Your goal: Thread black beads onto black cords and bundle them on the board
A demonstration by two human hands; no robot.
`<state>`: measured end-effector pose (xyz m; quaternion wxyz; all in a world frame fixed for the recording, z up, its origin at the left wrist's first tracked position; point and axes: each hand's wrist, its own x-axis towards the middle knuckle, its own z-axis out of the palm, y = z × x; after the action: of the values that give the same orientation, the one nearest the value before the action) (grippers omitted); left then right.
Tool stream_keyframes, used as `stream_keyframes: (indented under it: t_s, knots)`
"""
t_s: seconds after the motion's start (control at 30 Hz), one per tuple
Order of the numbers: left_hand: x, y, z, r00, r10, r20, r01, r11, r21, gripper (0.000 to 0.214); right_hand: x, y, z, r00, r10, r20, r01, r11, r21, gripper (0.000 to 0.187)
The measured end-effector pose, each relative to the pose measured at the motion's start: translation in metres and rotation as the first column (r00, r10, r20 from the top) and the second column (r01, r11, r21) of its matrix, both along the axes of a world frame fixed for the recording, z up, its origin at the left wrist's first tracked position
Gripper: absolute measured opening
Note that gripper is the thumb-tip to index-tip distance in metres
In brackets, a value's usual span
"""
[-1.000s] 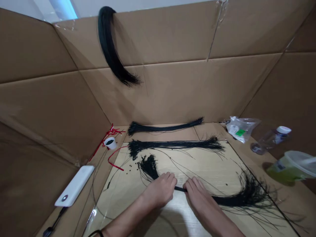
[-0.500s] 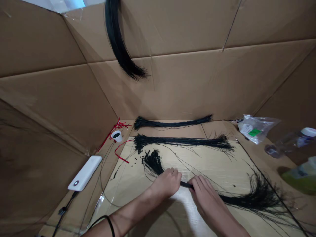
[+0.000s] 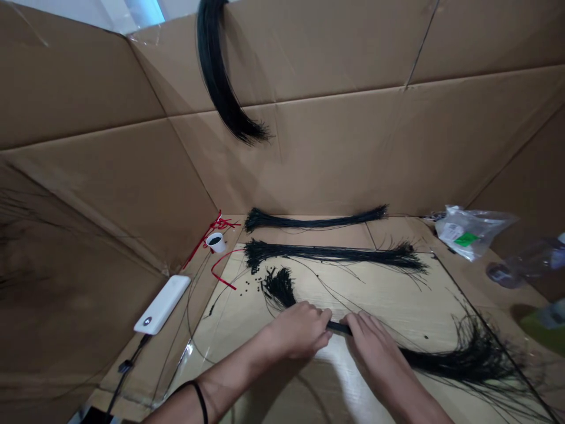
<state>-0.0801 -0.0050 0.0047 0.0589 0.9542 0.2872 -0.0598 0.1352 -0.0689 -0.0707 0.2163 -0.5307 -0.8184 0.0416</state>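
Note:
Both of my hands grip one bundle of thin black strands [image 3: 339, 328] low over the cardboard surface. My left hand [image 3: 304, 330] is wrapped around it close to the bushy left end. Just to the right, my right hand [image 3: 371, 344] closes over the same bundle, with a short, tightly gathered stretch showing between the hands. The strands fan out loosely toward the right edge of the board. Beyond my hands lies a second black bundle [image 3: 326, 253], and a third bundle [image 3: 313, 222] rests by the back wall. My fingers hide the gripped parts.
A small white cup [image 3: 216, 242] of black bits stands near red ties [image 3: 225, 222]. A white power bank [image 3: 162, 304] with a cable lies left. On the right are a plastic bag [image 3: 472, 232] and clear bottle [image 3: 525, 265]. A black bundle [image 3: 220, 76] hangs on the cardboard wall.
The view has shifted slightly, so things appear a little farther right. My hands still grip the bundle, close together, with the fingers of the left hand slightly repositioned.

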Motion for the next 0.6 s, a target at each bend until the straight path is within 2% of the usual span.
stream_keyframes:
  t_s: [0.1,0.2,0.23,0.4,0.5,0.6]
  knots:
    - [-0.003,0.009,0.015,0.998,0.056,-0.022,-0.057,0.997,-0.042,0.028,0.01,0.004,0.008,0.999,0.014,0.033,-0.012,0.997,-0.082,0.032]
    - [-0.004,0.024,0.036,0.991,0.134,-0.014,-0.134,0.989,-0.055,0.021,0.023,0.014,0.026,0.992,0.02,0.124,-0.011,0.997,-0.072,0.013]
    - [-0.004,0.03,0.044,0.989,0.147,-0.005,-0.147,0.987,-0.057,0.022,0.027,0.019,0.035,0.988,0.014,0.155,-0.006,0.999,-0.052,0.007]
    - [-0.002,0.054,0.089,0.988,0.114,0.109,-0.118,0.992,0.036,0.028,0.054,0.048,0.09,0.96,-0.048,0.276,0.044,0.999,0.021,0.015]
    - [-0.006,0.066,0.12,0.98,0.094,0.174,-0.117,0.985,0.13,0.033,0.081,0.062,0.121,0.925,-0.107,0.364,0.113,0.994,0.006,0.015]
    - [-0.013,0.074,0.149,0.982,0.07,0.177,-0.104,0.976,0.189,0.044,0.109,0.068,0.146,0.911,-0.152,0.383,0.136,0.988,0.068,0.016]
